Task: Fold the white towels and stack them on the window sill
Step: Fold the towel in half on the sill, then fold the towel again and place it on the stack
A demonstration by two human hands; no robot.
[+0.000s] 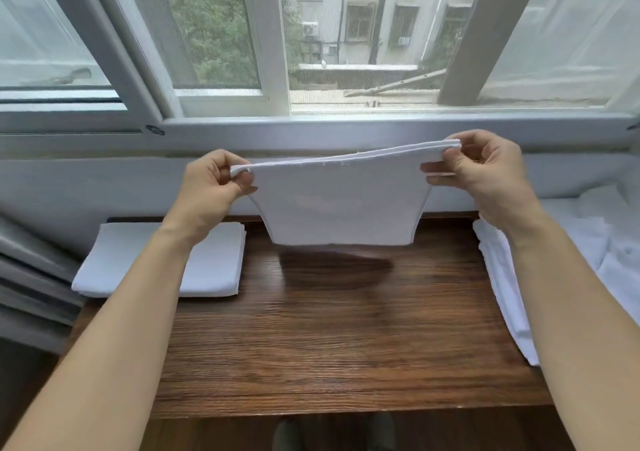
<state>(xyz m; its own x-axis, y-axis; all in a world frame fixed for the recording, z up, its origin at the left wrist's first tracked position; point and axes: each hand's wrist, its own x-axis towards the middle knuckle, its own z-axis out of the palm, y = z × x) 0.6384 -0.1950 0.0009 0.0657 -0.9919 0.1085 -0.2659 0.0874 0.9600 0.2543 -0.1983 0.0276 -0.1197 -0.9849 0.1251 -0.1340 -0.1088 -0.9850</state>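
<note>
Head view — left hand (216,187), right hand (485,170) pinch doubled towel (339,204) aloft.

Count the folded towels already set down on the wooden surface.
1: the folded towel lies at the left of the wooden surface. Another is held up by both hands; the white pile at right looks unfolded.

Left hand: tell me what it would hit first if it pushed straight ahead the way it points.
Probably the pale wall under the window frame, just beyond the left hand. It holds a corner of the towel. Depth is hard to judge from one view.
</note>
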